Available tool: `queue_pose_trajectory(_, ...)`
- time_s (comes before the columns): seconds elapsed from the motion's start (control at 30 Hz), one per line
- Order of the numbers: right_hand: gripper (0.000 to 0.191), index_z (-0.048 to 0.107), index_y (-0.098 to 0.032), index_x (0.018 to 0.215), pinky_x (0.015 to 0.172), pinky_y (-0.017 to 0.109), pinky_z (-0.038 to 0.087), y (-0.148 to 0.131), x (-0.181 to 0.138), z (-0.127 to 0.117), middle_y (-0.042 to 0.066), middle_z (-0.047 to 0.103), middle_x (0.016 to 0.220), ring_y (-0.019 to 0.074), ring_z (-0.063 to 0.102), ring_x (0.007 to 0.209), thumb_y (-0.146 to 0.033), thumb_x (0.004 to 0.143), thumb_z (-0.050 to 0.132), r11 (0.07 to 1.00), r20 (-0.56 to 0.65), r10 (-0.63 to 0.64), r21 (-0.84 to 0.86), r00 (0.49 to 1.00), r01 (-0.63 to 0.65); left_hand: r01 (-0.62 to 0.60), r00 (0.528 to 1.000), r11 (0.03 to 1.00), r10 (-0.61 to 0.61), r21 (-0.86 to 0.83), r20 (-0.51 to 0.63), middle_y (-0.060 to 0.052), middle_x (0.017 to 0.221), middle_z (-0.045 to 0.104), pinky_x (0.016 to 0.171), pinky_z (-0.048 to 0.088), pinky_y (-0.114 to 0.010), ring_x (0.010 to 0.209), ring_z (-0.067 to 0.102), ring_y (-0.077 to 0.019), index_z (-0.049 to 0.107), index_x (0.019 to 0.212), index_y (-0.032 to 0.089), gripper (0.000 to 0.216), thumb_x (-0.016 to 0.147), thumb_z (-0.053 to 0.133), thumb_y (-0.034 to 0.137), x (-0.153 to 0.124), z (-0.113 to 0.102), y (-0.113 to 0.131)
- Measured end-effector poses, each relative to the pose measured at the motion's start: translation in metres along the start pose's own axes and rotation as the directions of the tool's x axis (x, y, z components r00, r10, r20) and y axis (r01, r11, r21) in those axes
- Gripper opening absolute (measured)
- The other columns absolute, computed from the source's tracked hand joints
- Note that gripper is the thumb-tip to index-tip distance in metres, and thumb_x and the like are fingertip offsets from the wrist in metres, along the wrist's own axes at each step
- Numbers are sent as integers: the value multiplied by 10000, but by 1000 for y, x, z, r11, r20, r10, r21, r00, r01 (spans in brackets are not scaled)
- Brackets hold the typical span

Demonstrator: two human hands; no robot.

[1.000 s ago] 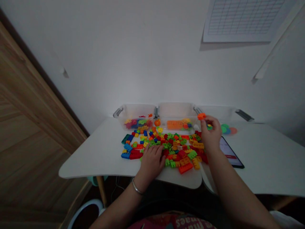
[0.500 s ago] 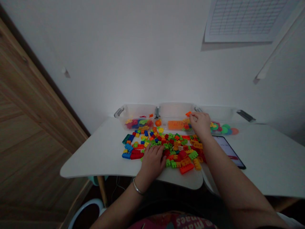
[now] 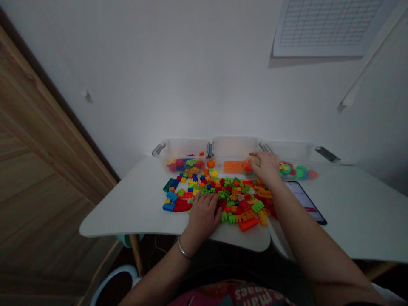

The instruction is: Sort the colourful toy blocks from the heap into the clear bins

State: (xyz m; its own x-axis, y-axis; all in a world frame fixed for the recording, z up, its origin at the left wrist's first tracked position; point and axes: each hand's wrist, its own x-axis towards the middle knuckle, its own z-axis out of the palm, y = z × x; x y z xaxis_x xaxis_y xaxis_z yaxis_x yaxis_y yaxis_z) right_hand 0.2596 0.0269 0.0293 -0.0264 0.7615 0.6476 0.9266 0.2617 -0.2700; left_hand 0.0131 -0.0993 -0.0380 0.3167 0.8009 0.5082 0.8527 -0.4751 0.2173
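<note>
We have both hands over a white bench (image 3: 127, 208), where a wide pile of toy blocks (image 3: 235, 197) lies loose in red, orange, yellow, lime green, blue and dark green. Our left hand (image 3: 204, 212) rests palm down on the near left-middle part of the pile, fingers bent slightly and lying side by side, thumb a little apart to the right; we cannot tell whether it grips anything underneath. A silver bracelet (image 3: 183, 249) circles that wrist. Our right hand (image 3: 266, 168) reaches to the far side, at the right end of the middle clear bin (image 3: 236, 146), with thumb and forefinger spread apart. Just left of its fingertips we see a small orange block (image 3: 246, 165), beside a long orange block (image 3: 233, 166) in that bin; we cannot tell whether the fingers touch the small one. To the left stands another clear bin (image 3: 186, 147) with mixed coloured pieces at its bottom, and to the right a third bin (image 3: 291, 149) with round green, blue and red discs (image 3: 300, 173). An orange round piece (image 3: 211, 163) shows between the left and middle bins. Near the pile's front edge lies an orange-red block (image 3: 249, 224), with a lime green block (image 3: 257, 206) just beyond it. A phone (image 3: 304, 199) lies on the right, partly hidden by our right forearm. On the far wall (image 3: 191, 76), at the right, hangs a paper grid (image 3: 330, 27).
</note>
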Motion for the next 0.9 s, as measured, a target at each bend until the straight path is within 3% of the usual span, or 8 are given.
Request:
queue_pose_trajectory(0.13,346,644,-183,1135,1048,455,324,-3,-10,-8,114,662,1200,289,510,1196,-291,835,510,994,-125,-38,100,991,51,-5,1000,1000,5,7,-6,-92,1167,684,1106,347,-536,1087,611,-261,591,1209,175,348,872,546,250,0,0,0)
queue_pose_trajectory(0.27,272,663,-197,1045,1017,432,351,-5,-27,-18,102,690,1113,271,557,1113,-302,856,498,993,-205,-22,107,978,45,0,1000,1000,0,5,12,-98,1167,684,1097,357,-538,1092,614,-264,596,1204,180,341,874,548,252,0,0,0)
queue_pose_trajectory(0.4,235,699,-194,913,924,391,412,1,-46,-16,90,725,963,255,605,968,-306,852,502,995,-43,7,103,999,-2,13,1000,1000,-13,4,26,-105,1166,684,1093,358,-542,1099,611,-270,593,1211,167,349,877,547,256,0,0,1)
queue_pose_trajectory(0.63,226,748,-212,931,912,399,397,6,-72,-2,67,738,975,260,589,953,-258,833,550,987,221,16,-161,975,21,-1,1000,1000,1,6,5,-97,1156,687,1090,362,-532,1082,615,-266,598,1203,175,345,873,539,254,0,1,0)
queue_pose_trajectory(0.9,138,757,-261,855,921,380,390,9,-80,13,20,743,972,252,570,1000,-283,804,630,989,259,-33,-131,965,69,3,1000,1000,-3,0,9,-96,1169,684,1094,360,-535,1090,612,-267,599,1205,173,345,876,538,257,0,0,0)
